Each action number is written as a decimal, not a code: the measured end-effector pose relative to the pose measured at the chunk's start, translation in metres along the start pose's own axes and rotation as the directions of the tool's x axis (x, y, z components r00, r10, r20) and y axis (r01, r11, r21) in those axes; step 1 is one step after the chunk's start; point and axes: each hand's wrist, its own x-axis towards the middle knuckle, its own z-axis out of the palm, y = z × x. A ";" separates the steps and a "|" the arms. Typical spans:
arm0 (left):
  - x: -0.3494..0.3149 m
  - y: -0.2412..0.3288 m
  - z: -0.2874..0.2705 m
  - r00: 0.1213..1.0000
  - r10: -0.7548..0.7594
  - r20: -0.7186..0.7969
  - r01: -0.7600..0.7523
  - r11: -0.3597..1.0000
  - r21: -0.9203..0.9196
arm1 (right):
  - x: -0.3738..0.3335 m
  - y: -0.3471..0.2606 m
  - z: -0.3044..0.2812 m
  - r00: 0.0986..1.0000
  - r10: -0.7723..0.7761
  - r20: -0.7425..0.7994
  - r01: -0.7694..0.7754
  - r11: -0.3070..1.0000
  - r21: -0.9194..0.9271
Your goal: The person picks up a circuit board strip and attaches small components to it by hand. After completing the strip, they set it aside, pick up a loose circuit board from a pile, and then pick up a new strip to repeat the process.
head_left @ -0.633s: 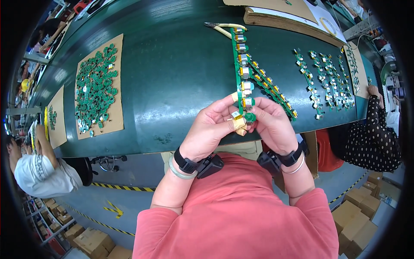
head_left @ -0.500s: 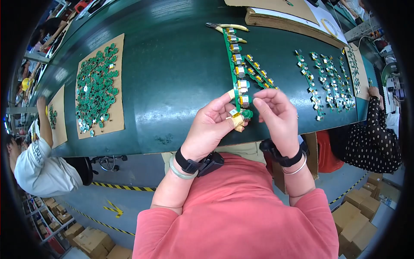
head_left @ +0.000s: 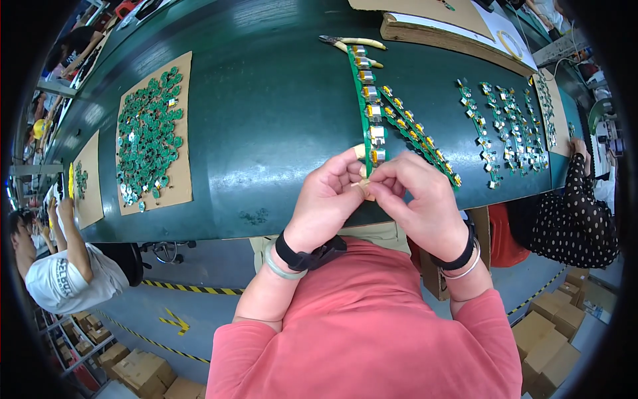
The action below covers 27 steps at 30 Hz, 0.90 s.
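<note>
A long green circuit board strip with a row of silver and yellow parts runs away from me across the bench. My left hand grips its near end between thumb and fingers, pale covers on some fingertips. Close against it, my right hand is closed, thumb and forefinger pinching at that same near end; the fingers hide the strip's tip. Two more circuit board strips lie slanting just beyond my right hand. Cutting pliers with pale handles rest by the strip's far end.
On the left, a cardboard sheet bears many small round green boards. Several more board strips lie in rows at the right. A wooden-edged board stands at the back. Co-workers sit left and right.
My right hand has moved left and closed onto the strip's near end, covering the end piece that showed before. More of the slanting strips now shows. The co-worker at left has shifted arms.
</note>
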 end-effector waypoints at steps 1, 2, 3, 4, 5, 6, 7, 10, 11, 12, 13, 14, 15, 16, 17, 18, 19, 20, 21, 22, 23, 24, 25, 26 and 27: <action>0.001 0.000 -0.001 1.000 -0.019 -0.010 0.019 0.999 -0.041 | -0.002 0.001 0.000 0.999 0.032 -0.032 -0.031 0.999 0.035; 0.002 0.001 -0.002 1.000 -0.021 -0.008 0.020 0.999 -0.042 | -0.003 0.002 0.000 0.996 0.065 -0.064 -0.060 0.996 0.071; 0.001 0.003 -0.003 1.000 -0.023 -0.014 0.022 0.998 -0.055 | -0.004 0.003 -0.001 0.991 0.098 -0.094 -0.087 0.990 0.108; 0.001 0.005 -0.003 1.000 -0.025 -0.020 0.023 0.997 -0.068 | -0.006 0.005 0.000 0.991 0.100 -0.094 -0.089 0.990 0.108; 0.001 0.005 -0.004 0.999 -0.026 -0.026 0.024 0.996 -0.080 | -0.007 0.009 0.002 0.990 0.095 -0.103 -0.084 0.990 0.114; 0.001 0.005 -0.004 0.999 -0.026 -0.026 0.024 0.996 -0.081 | -0.007 0.013 0.003 0.990 0.089 -0.110 -0.076 0.990 0.119; 0.001 0.004 -0.004 1.000 -0.008 -0.021 0.006 0.997 -0.076 | -0.008 0.016 0.003 0.990 0.083 -0.118 -0.068 0.990 0.125; -0.001 0.003 -0.003 0.999 0.030 -0.014 -0.030 0.997 -0.064 | -0.009 0.019 0.001 0.992 0.083 -0.097 -0.072 0.991 0.116; -0.001 0.004 -0.002 0.999 0.033 -0.012 -0.034 0.998 -0.050 | -0.009 0.019 0.001 0.992 0.085 -0.088 -0.075 0.991 0.111; -0.002 0.005 -0.001 0.999 0.037 -0.011 -0.037 0.999 -0.035 | -0.010 0.020 0.002 0.992 0.086 -0.089 -0.076 0.991 0.111; -0.002 0.005 -0.001 0.999 0.040 -0.009 -0.040 0.999 -0.021 | -0.011 0.021 0.005 0.986 0.147 -0.083 -0.127 0.970 0.209; -0.003 0.004 0.000 0.999 0.039 -0.008 -0.039 0.999 -0.021 | -0.011 0.021 0.007 0.976 0.208 -0.072 -0.177 0.936 0.306; -0.003 0.003 0.000 0.999 0.035 -0.008 -0.035 0.999 -0.017 | -0.012 0.021 0.008 0.962 0.266 -0.055 -0.223 0.890 0.398; -0.003 0.002 0.000 0.999 0.031 -0.009 -0.032 0.999 -0.012 | -0.011 0.020 0.009 0.962 0.267 -0.054 -0.225 0.889 0.399; -0.003 0.002 0.000 1.000 0.027 -0.009 -0.027 1.000 -0.007 | -0.010 0.020 0.011 0.967 0.239 -0.084 -0.190 0.903 0.386; -0.003 0.002 -0.001 1.000 0.025 -0.009 -0.025 1.000 -0.008 | -0.009 0.019 0.011 0.971 0.210 -0.113 -0.155 0.915 0.371; -0.002 0.002 -0.001 1.000 0.019 0.002 -0.019 1.000 -0.006 | -0.008 0.019 0.012 0.973 0.181 -0.142 -0.121 0.927 0.355; -0.001 0.003 -0.001 1.000 0.012 0.013 -0.012 1.000 -0.004 | -0.007 0.020 0.013 0.973 0.184 -0.141 -0.124 0.927 0.355; -0.002 0.003 -0.002 1.000 0.007 0.021 -0.007 1.000 0.000 | -0.007 0.021 0.014 0.976 0.149 -0.159 -0.093 0.944 0.317; -0.002 0.003 -0.002 1.000 0.007 0.020 -0.007 1.000 0.000 | -0.006 0.021 0.015 0.978 0.113 -0.175 -0.061 0.959 0.278; -0.002 0.003 -0.003 1.000 0.005 0.020 -0.005 1.000 -0.008 | -0.006 0.022 0.016 0.979 0.077 -0.190 -0.030 0.971 0.237; -0.002 0.003 -0.004 1.000 0.003 0.021 -0.003 1.000 -0.016 | -0.006 0.022 0.016 0.979 0.077 -0.190 -0.030 0.971 0.238; -0.002 0.002 -0.005 1.000 0.002 0.022 -0.001 1.000 -0.024 | -0.006 0.022 0.016 0.979 0.048 -0.196 -0.008 0.979 0.202; -0.002 0.001 -0.006 1.000 0.001 0.022 0.000 1.000 -0.026 | -0.006 0.022 0.016 0.980 0.021 -0.200 0.012 0.987 0.163; -0.002 0.000 -0.007 1.000 -0.019 0.023 0.021 0.998 -0.064 | -0.006 0.022 0.016 0.979 -0.007 -0.203 0.033 0.992 0.125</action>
